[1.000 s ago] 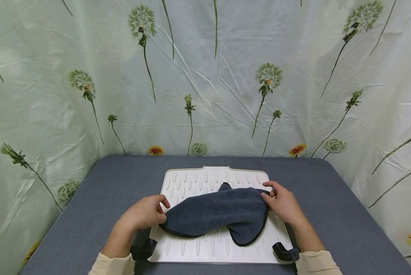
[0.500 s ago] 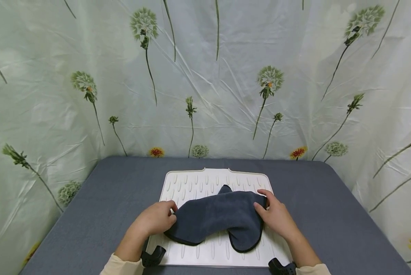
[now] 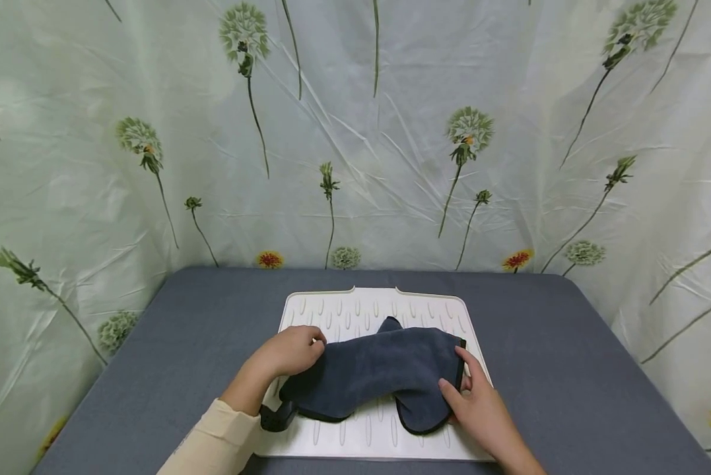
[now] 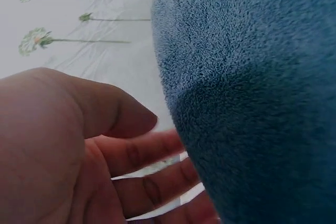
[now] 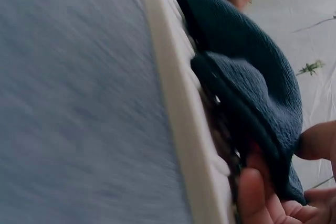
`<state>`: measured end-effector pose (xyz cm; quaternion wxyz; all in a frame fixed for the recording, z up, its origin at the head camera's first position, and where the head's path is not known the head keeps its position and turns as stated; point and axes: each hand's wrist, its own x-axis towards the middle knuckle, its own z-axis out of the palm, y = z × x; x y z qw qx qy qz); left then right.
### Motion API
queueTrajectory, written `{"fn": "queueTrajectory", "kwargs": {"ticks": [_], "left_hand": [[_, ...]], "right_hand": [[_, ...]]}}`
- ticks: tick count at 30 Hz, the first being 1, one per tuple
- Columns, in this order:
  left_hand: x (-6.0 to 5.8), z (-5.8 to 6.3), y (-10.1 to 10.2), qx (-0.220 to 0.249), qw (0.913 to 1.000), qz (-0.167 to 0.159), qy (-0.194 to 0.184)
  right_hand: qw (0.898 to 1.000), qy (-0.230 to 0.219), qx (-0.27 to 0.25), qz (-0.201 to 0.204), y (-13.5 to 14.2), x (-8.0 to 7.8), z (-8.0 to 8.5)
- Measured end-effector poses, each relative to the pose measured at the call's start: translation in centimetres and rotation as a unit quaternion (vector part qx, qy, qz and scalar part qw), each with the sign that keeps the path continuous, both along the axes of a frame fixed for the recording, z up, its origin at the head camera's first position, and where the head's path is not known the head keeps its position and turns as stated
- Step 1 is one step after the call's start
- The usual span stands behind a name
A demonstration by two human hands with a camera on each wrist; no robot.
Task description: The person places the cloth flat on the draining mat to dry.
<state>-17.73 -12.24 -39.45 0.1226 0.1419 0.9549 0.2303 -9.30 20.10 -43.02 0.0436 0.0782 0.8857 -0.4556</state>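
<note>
A dark blue-grey towel (image 3: 379,366) with black edging lies loosely folded on a white ribbed tray (image 3: 325,303). My left hand (image 3: 292,349) is at the towel's upper left edge. In the left wrist view, its thumb (image 4: 126,111) stands apart from the towel (image 4: 247,77), and the other fingers reach behind the towel's edge. At the right edge, my right hand (image 3: 476,399) pinches the towel. The right wrist view has the thumb (image 5: 317,140) against the towel's upper face (image 5: 244,80), with fingers (image 5: 252,192) tucked beneath the edging.
The tray rests on a table with a grey-blue cover (image 3: 212,316). Behind and at both sides hangs a pale curtain (image 3: 379,165) printed with dandelions. A black wrist camera (image 3: 278,417) sits below my left hand, over the tray's left edge.
My left hand has moved right and up from the towel's left end to its upper left edge. My right hand has slid down from the upper right corner along the right edge.
</note>
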Motion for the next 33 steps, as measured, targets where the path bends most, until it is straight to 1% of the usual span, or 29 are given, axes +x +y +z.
{"fn": "queueTrajectory", "kwargs": {"ticks": [3, 5, 9, 13, 17, 19, 23, 25, 27, 31, 33], "left_hand": [[-1.1, -0.1, 0.7, 0.001, 1.0000, -0.006, -0.002], [-2.0, -0.2, 1.6, 0.004, 0.9999, -0.013, -0.006], [-3.6, -0.6, 3.5, 0.007, 0.9991, -0.034, -0.022], [-5.0, -0.7, 5.4, 0.001, 0.9980, -0.055, -0.031], [-6.2, -0.7, 7.0, -0.006, 0.9968, -0.077, -0.020], [-6.7, -0.8, 7.6, -0.001, 0.9965, -0.080, -0.021], [-7.2, -1.0, 8.4, 0.018, 0.9950, -0.085, -0.051], [-7.5, -1.1, 8.6, 0.023, 0.9934, -0.092, -0.064], [-7.6, -1.2, 8.8, 0.027, 0.9922, -0.098, -0.073], [-7.8, -1.6, 8.7, 0.034, 0.9918, -0.102, -0.068], [-7.8, -1.8, 8.8, 0.036, 0.9921, -0.105, -0.058]], "right_hand": [[0.998, -0.019, -0.050, -0.026, -0.5, 1.1, -0.1], [0.995, -0.023, -0.086, -0.040, -0.7, 1.9, 0.0], [0.983, -0.035, -0.171, -0.061, -1.4, 3.1, -0.3], [0.973, -0.044, -0.219, -0.062, -2.0, 4.0, -0.8], [0.967, -0.058, -0.242, -0.053, -2.1, 4.5, -1.3], [0.964, -0.063, -0.254, -0.052, -2.1, 4.6, -1.5], [0.959, -0.057, -0.273, -0.049, -2.1, 4.8, -1.8], [0.959, -0.050, -0.276, -0.049, -2.1, 4.8, -1.9], [0.961, -0.039, -0.269, -0.052, -2.1, 4.8, -1.9], [0.964, -0.020, -0.257, -0.071, -2.4, 4.8, -2.1], [0.963, -0.015, -0.257, -0.078, -2.4, 4.8, -2.1]]}}
